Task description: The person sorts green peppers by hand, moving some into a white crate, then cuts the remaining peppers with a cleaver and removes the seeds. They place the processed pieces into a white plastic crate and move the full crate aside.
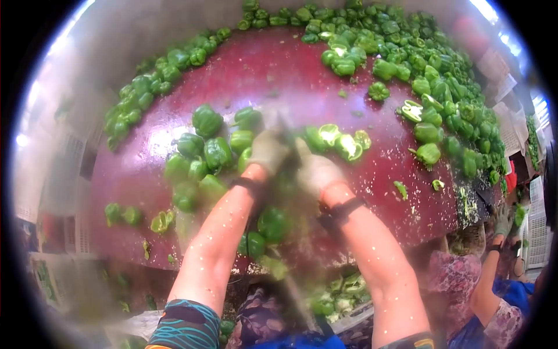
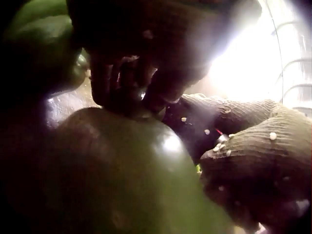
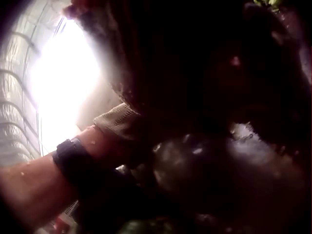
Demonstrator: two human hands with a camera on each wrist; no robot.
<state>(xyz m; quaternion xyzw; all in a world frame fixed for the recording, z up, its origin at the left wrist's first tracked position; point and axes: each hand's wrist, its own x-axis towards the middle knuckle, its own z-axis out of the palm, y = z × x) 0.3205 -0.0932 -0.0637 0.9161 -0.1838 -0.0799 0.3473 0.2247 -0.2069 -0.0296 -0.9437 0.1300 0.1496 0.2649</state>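
Note:
In the head view the gloved left hand (image 1: 269, 152) and gloved right hand (image 1: 318, 171) are close together over the red table (image 1: 383, 174); blur hides what lies between them. The left wrist view shows the left hand (image 2: 141, 44) dark, fingers bent down behind a large green pepper (image 2: 122, 170). Seeds dot the right hand (image 2: 263, 146) there, beside a small glint. In the right wrist view the right hand (image 3: 185, 63) is in deep shadow above a dark pepper (image 3: 190, 161). Whole peppers (image 1: 218, 153) lie left of the hands, cut ones (image 1: 350, 147) to the right.
A large heap of green peppers (image 1: 459, 110) runs along the table's back and right. More peppers (image 1: 139, 96) line the back left edge. Seeds and scraps dot the table's right part. Another person's gloved hand (image 1: 501, 224) is at the far right. Cut pieces (image 1: 337, 299) lie below the near edge.

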